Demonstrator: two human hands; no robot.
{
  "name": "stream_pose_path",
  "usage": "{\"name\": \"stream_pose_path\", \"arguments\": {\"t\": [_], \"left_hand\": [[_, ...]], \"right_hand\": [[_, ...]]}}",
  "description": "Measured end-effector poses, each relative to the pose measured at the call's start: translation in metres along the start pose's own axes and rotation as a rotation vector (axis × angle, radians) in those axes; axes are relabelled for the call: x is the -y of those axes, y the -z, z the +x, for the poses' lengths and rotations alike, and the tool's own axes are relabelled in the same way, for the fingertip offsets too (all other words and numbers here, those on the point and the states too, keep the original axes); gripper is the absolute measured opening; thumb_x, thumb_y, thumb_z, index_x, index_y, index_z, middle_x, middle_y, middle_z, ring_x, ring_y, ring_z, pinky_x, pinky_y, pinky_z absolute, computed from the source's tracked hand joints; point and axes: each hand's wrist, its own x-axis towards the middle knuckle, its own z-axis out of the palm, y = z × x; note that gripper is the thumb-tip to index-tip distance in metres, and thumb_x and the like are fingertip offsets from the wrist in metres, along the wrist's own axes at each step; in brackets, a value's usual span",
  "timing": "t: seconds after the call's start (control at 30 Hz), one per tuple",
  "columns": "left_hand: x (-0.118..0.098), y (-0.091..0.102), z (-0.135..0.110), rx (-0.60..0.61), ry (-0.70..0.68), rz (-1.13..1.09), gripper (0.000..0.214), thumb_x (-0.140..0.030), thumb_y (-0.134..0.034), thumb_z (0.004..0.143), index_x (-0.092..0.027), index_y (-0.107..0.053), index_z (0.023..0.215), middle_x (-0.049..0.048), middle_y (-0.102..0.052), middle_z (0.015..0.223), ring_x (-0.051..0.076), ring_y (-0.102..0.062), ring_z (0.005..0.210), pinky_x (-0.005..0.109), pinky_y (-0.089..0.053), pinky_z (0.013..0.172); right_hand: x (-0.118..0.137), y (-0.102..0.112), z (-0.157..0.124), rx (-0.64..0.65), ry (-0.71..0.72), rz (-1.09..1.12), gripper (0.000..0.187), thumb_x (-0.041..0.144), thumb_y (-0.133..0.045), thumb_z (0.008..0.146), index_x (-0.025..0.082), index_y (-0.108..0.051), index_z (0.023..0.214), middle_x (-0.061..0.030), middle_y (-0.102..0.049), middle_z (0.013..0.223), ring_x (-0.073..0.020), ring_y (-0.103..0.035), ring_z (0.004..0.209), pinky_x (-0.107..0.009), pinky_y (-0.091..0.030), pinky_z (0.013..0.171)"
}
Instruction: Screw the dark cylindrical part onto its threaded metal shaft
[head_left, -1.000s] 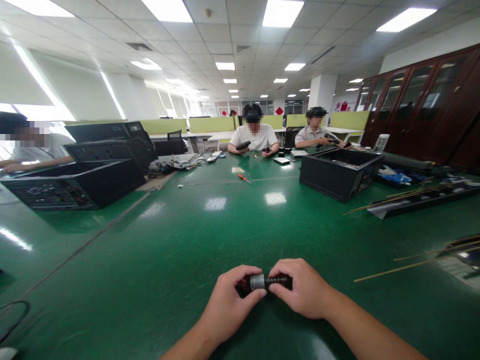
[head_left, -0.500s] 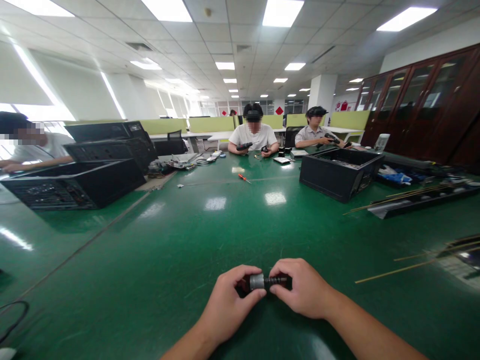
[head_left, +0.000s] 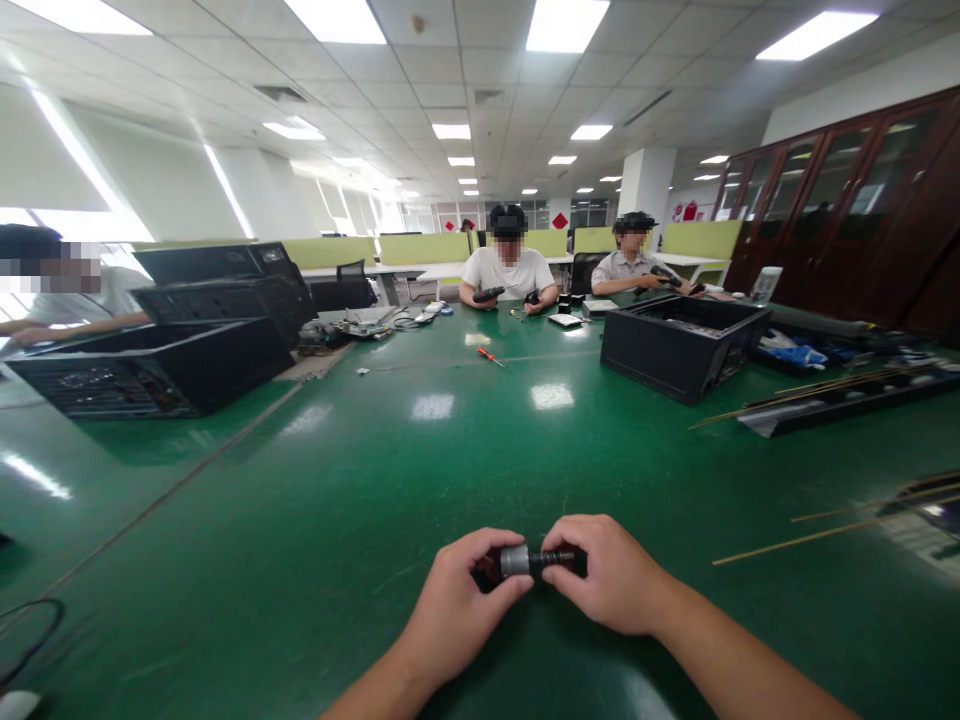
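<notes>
We clamp our left hand [head_left: 459,590] on a silver collar [head_left: 516,561] — our right hand [head_left: 609,575] pinches the dark ribbed shaft [head_left: 558,559] beside it, both parts between our hands, over the green table [head_left: 360,480].

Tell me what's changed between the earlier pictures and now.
Nothing clearly moved beyond a slight shift of the view; nothing was taken or let go. The left hand and right hand still hold the silver-and-black piece; the orange screwdriver still lies on the green table.
</notes>
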Motion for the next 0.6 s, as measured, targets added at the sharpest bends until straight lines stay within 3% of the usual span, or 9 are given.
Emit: {"name": "stream_pose_path", "arguments": {"t": [0.6], "left_hand": [[0.0014,-0.0008,0.0015,-0.004,0.018,-0.05,0.027,-0.024,-0.074,0.075,-0.023,-0.073,0.102,0.0026,-0.075,0.094,0.02,-0.068,0.079,0.031,-0.054,0.074]], "right_hand": [[-0.0011,0.0013,0.0,-0.019,-0.004,0.004,0.009,0.017,-0.068,0.079,0.021,-0.068,0.087,-0.0005,-0.069,0.082,-0.017,-0.062,0.076,-0.027,-0.042,0.069]]}}
